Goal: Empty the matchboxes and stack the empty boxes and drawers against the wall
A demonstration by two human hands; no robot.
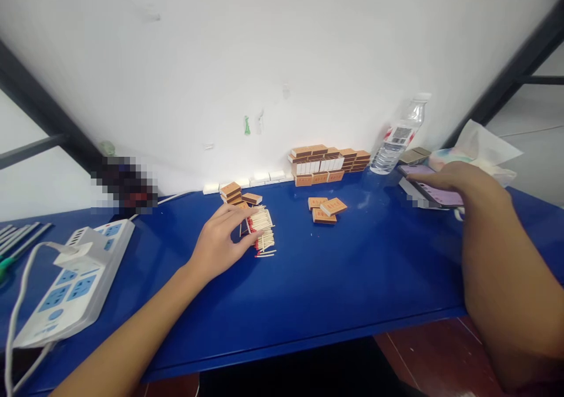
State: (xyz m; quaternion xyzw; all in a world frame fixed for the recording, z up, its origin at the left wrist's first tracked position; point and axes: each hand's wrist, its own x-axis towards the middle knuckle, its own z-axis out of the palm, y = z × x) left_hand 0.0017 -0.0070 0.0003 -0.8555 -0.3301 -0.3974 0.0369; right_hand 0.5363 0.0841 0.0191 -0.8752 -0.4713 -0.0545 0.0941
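Note:
My left hand (220, 235) is closed on an open matchbox tray (269, 216), with thumb and fingers at its sides. Red-tipped matches (264, 232) fill the tray, and several lie loose beside it on the blue table. Just behind that hand is a small pile of matchboxes (231, 191). My right hand (456, 180) is over a phone (434, 188) at the right, one finger stretched across the phone's upper edge. The other fingers of this hand are mostly hidden. Between the hands, a few matchboxes (326, 209) lie in a loose heap.
Stacked matchboxes (317, 165) and white trays (264, 178) line the wall. A water bottle (400, 135) leans there, near a plastic packet (476, 150). At left sit a power strip (83, 279) with a cable and some metal rods (20, 238). The blue table's front edge (308, 347) is near me.

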